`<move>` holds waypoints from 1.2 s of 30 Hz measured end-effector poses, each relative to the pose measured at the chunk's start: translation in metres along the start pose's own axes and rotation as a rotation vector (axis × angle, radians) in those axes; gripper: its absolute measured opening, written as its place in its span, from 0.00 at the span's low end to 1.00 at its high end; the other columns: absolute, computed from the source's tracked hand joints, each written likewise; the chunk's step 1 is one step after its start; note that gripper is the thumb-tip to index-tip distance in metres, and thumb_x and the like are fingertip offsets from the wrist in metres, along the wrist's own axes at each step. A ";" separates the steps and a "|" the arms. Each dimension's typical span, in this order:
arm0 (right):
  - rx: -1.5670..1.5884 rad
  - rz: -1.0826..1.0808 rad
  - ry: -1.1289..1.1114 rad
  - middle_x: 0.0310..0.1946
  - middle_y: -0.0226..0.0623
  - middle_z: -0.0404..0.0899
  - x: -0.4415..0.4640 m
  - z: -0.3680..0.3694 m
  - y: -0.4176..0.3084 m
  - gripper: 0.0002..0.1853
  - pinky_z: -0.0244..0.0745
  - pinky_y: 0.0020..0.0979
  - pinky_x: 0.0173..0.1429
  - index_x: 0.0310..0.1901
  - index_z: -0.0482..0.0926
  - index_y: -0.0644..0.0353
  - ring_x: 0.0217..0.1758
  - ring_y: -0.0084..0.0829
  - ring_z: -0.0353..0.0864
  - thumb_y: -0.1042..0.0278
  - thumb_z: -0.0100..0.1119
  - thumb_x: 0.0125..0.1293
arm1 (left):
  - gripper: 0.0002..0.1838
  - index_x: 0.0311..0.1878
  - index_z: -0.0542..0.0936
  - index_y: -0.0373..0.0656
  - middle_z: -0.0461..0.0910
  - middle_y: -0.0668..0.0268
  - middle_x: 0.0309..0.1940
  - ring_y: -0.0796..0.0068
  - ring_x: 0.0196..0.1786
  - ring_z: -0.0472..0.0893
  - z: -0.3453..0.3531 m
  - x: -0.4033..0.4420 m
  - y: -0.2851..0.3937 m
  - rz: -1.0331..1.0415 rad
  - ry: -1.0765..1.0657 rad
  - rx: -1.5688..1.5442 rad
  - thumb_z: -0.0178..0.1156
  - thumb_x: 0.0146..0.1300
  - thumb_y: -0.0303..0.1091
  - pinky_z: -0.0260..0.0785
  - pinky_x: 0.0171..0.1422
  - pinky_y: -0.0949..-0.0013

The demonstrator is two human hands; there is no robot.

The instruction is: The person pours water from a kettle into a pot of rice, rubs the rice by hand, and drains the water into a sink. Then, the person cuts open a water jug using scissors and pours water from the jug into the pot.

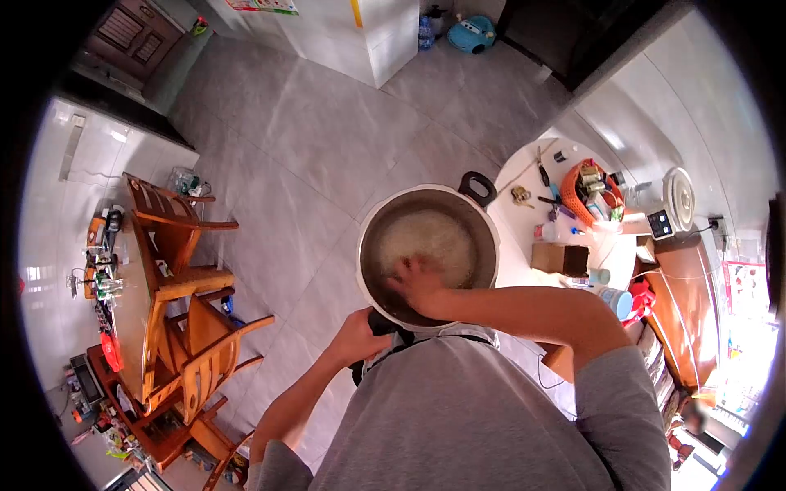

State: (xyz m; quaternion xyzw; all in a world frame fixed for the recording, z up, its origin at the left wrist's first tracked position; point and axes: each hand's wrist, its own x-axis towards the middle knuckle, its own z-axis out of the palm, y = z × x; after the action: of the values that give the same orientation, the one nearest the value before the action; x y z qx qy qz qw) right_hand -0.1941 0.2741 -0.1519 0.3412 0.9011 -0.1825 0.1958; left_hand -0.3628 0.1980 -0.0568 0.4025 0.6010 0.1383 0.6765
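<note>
Pot (371, 245): held in front of the torso (458, 409), mouth up, over the grey tiled floor (278, 164), with the white table (512, 213) off to its right. Underside was hidden, so couldn't tell whether the body took any of the load.

Grip: left hand (358, 337) was wrapped around the near handle (381, 322), 1 of 2 black ones. Far handle (477, 188) was free. Right hand (419, 286) was down inside the pot, at the pale contents (426, 237), fingers motion-blurred. Couldn't tell whether those fingers were apart or together, or how deep they went. Contents looked grainy, maybe wet; not clear enough to confirm.

Handling, my read: with only 1 handle gripped, the far side was the weak point, likely to dip under a push from the right hand. Best technique there: firm left wrist, near rim braced against the torso, rim level. Right-hand strokes needed to be slow and low, along the bottom, no leaning on the wall. Main risks: slop over the far rim, or the pot twisting about the near handle. Right forearm (524, 315) crossed the near rim, so it needed clearance to avoid nudging the pot off level.
</note>
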 end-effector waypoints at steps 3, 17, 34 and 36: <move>-0.170 -0.165 0.246 0.65 0.44 0.63 0.061 -0.051 0.032 0.31 0.62 0.67 0.60 0.65 0.69 0.50 0.68 0.57 0.61 0.57 0.62 0.59 | 0.16 0.41 0.75 0.28 0.75 0.64 0.16 0.76 0.15 0.75 -0.039 0.005 0.027 0.019 -0.008 0.101 0.61 0.49 0.30 0.68 0.19 0.69; -0.105 -0.048 0.258 0.64 0.50 0.63 0.173 -0.150 0.150 0.33 0.73 0.54 0.59 0.63 0.71 0.48 0.64 0.51 0.68 0.59 0.68 0.53 | 0.13 0.38 0.72 0.31 0.74 0.64 0.17 0.77 0.14 0.72 -0.170 0.124 0.135 -0.080 -0.074 0.183 0.60 0.49 0.26 0.64 0.18 0.69; 0.240 0.223 0.275 0.52 0.50 0.74 0.325 -0.243 0.395 0.22 0.73 0.54 0.57 0.51 0.77 0.63 0.59 0.52 0.74 0.70 0.64 0.53 | 0.15 0.38 0.76 0.31 0.76 0.64 0.16 0.77 0.16 0.75 -0.267 0.364 0.348 -0.044 -0.117 0.319 0.61 0.48 0.31 0.69 0.22 0.69; 0.283 0.193 0.085 0.49 0.50 0.78 0.340 -0.268 0.425 0.19 0.77 0.51 0.52 0.48 0.79 0.63 0.56 0.52 0.78 0.70 0.65 0.53 | 0.15 0.38 0.76 0.30 0.76 0.64 0.16 0.77 0.15 0.75 -0.281 0.401 0.375 -0.036 -0.167 0.302 0.61 0.48 0.30 0.69 0.21 0.69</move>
State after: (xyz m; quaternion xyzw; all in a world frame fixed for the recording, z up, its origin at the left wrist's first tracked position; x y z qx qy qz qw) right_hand -0.1981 0.8803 -0.1678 0.4579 0.8368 -0.2732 0.1242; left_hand -0.4154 0.8124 -0.0585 0.4989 0.5638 0.0001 0.6582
